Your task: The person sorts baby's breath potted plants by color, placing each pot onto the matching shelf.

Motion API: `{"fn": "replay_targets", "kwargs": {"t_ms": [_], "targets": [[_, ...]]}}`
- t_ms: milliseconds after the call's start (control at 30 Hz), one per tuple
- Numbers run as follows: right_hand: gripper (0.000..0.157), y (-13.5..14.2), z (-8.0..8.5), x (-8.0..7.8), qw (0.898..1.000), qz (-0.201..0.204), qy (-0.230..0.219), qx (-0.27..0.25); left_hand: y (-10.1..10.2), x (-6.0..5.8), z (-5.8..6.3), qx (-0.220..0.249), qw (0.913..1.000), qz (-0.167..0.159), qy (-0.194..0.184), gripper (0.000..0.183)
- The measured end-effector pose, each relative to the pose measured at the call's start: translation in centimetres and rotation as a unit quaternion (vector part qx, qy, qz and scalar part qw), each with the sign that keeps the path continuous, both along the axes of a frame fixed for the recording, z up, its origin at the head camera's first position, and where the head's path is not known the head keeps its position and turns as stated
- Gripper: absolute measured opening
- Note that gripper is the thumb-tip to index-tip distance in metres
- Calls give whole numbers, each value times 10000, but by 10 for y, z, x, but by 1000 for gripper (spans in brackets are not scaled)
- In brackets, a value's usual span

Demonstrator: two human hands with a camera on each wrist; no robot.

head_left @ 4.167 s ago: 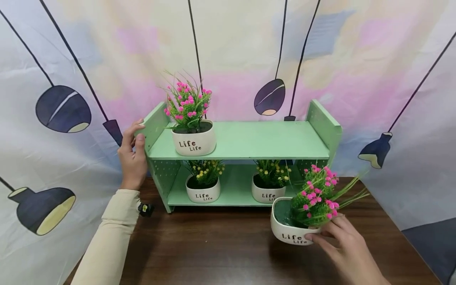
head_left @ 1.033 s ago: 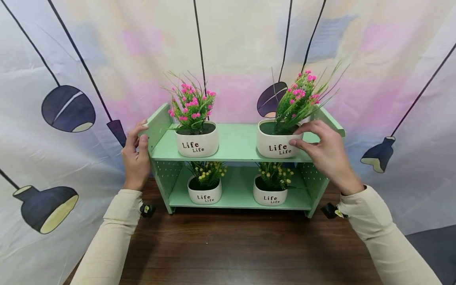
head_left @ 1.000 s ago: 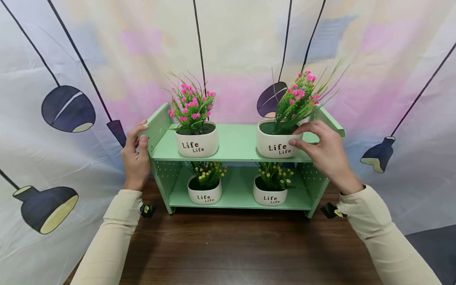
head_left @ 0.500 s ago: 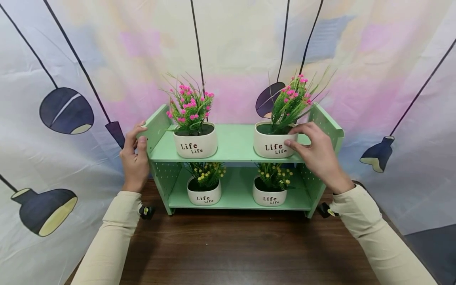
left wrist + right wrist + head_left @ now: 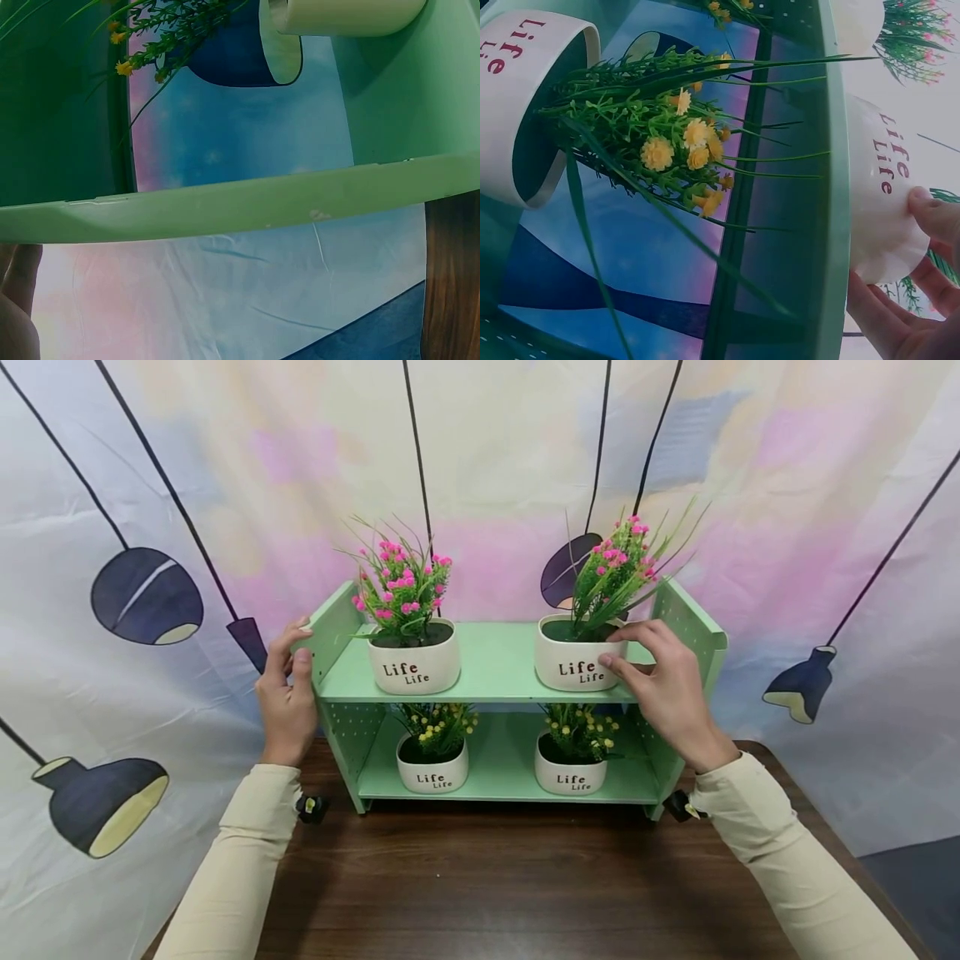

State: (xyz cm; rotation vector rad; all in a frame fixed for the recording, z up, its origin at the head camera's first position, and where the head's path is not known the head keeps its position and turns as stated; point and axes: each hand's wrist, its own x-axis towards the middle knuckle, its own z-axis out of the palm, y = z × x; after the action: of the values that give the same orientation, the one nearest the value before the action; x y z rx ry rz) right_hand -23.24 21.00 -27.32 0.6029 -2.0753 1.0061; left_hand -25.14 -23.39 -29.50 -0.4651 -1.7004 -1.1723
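On the top deck of a green two-tier shelf [image 5: 495, 664], my right hand [image 5: 671, 681] pinches the right end of a white potted plant [image 5: 566, 667] with pink flowers. My thumb [image 5: 936, 214] presses the front beside the "Life" lettering, with fingers at the end wall. At the shelf's left side panel [image 5: 330, 631], my left hand [image 5: 288, 702] holds the outer edge, thumb raised beside it. Another pink-flowered potted plant [image 5: 414, 667] stands at the left of the top deck. Two yellow-flowered potted plants, a left one [image 5: 432, 772] and a right one [image 5: 572, 774], stand on the lower deck.
The shelf stands near the back of a dark brown wooden table [image 5: 480, 877]. Behind it hangs a pastel cloth backdrop [image 5: 495, 460] printed with lamps. The right side panel [image 5: 686, 618] rises just behind my right hand.
My right hand has brought the pink-flowered potted plant from above the table's right side onto the top deck, then shifted it slightly left. My left hand has stayed at the side panel.
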Motion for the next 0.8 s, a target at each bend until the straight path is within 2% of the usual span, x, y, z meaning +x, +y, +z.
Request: {"fn": "replay_targets", "kwargs": {"t_ms": [400, 800], "targets": [[23, -2, -1, 1, 9998, 46, 39, -171, 0, -1, 0, -11, 10000, 6, 69, 29], [24, 2, 0, 5, 9999, -63, -9, -107, 0, -3, -1, 30, 9998, -39, 190, 29]]}}
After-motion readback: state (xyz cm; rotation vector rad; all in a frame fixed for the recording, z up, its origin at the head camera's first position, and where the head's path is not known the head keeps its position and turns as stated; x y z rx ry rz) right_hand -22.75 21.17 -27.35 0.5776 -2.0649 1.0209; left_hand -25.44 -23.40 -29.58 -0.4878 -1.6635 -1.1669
